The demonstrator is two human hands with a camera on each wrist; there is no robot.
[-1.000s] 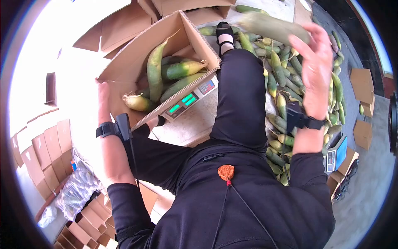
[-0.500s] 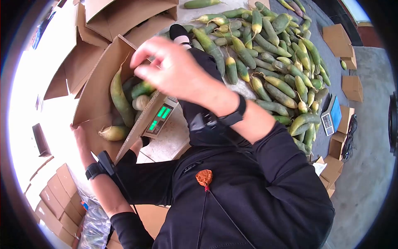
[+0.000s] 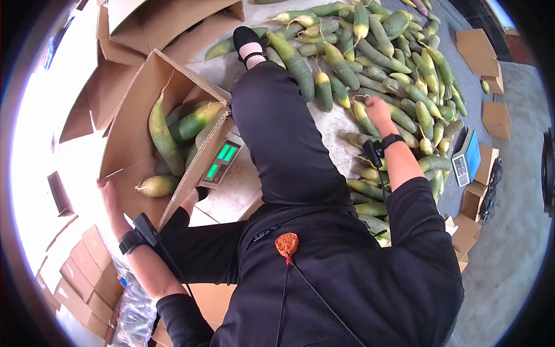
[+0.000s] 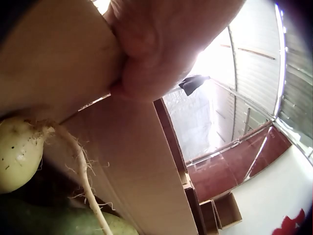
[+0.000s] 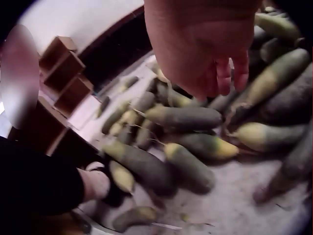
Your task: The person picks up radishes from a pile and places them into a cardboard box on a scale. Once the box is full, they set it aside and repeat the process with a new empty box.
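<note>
My left hand grips the near left corner of an open cardboard box; in the left wrist view its fingers bend over the cardboard edge. Inside lie several green radishes, one long and curved with a thin root. A pale radish end with a hairy root shows close to the left wrist camera. My right hand is over the radish pile on the floor. In the right wrist view its fingers point down, loosely bent and holding nothing, just above green radishes.
The box stands on a scale with lit green digits. My leg lies between box and pile. More cartons stand beyond the box, flat-walled ones at the left. A second scale and small cartons line the right side.
My right hand carried a radish from the pile to the box, released it there, and has swung back right over the pile with nothing in it. The left hand stays on the box.
</note>
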